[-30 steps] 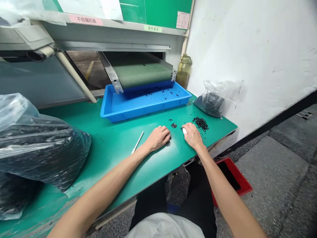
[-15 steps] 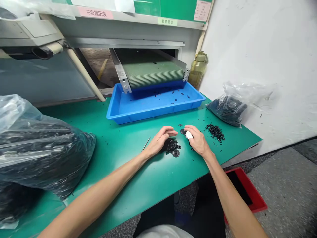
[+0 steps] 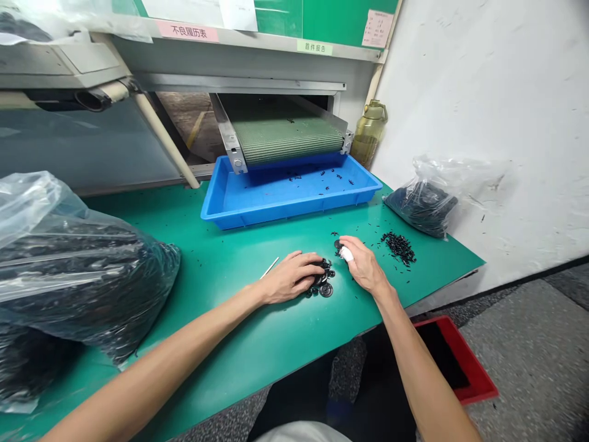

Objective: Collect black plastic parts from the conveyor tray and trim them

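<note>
My left hand (image 3: 297, 276) lies palm down with its fingers stretched over a small pile of round black plastic parts (image 3: 326, 290). Its fingertips touch the pile. To its right, my right hand (image 3: 365, 265) is closed, with thumb and fingers pinched on a round black disc (image 3: 337, 244) just above the table. A white wrap (image 3: 346, 253) covers one finger of that hand. A thin metal rod (image 3: 269, 267) lies behind my left wrist. Small black pieces (image 3: 399, 247) form a heap to the right of my right hand.
A blue tray (image 3: 276, 216) stands under the end of a green conveyor belt (image 3: 289, 138). Large plastic bags of black parts (image 3: 87, 270) sit at left, a smaller bag (image 3: 423, 205) at right. A bottle (image 3: 369, 134) stands by the wall. A red bin (image 3: 483, 380) is below the table edge.
My left hand has come down and flattened onto the pile, its fingers now over the parts. The right hand has shifted slightly left, still at the disc.
</note>
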`<state>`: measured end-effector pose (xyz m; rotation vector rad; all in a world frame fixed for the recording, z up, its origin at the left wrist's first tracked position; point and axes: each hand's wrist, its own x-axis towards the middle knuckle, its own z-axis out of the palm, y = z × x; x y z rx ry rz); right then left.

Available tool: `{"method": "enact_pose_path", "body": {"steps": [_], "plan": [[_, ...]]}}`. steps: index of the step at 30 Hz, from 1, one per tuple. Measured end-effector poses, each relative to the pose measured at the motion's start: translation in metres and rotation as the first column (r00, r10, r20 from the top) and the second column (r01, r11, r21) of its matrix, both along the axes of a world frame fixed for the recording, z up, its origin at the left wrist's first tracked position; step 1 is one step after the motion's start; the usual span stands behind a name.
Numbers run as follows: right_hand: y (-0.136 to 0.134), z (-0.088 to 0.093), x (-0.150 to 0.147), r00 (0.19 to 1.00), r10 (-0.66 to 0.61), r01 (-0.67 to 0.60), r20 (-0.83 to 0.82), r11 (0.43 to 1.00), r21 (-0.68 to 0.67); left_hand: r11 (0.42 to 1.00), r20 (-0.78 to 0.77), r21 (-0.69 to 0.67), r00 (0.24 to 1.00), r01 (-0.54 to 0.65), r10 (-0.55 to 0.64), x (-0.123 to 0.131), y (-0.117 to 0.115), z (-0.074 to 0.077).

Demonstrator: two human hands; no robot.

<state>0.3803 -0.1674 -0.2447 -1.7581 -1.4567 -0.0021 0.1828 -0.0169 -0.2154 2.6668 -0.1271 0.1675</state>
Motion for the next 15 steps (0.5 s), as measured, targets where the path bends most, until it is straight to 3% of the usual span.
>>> {"method": "enact_pose_path", "body": {"steps": [5, 9, 15], "plan": [[-0.001, 0.002, 0.001, 1.0, -0.024, 0.024, 0.008, 1.0, 0.017, 0.999, 0.069, -0.014, 0.996, -0.047, 0.048, -0.014, -0.004, -0.003], [-0.002, 0.001, 0.002, 0.998, -0.063, 0.063, 0.004, 0.998, 0.019, 0.967, 0.246, -0.17, 0.942, -0.192, 0.23, -0.02, -0.002, -0.011], [-0.008, 0.005, -0.006, 0.931, -0.121, 0.178, -0.345, 0.974, 0.14, 0.934, 0.393, -0.201, 0.849, -0.295, 0.353, -0.012, -0.004, -0.012]]}}
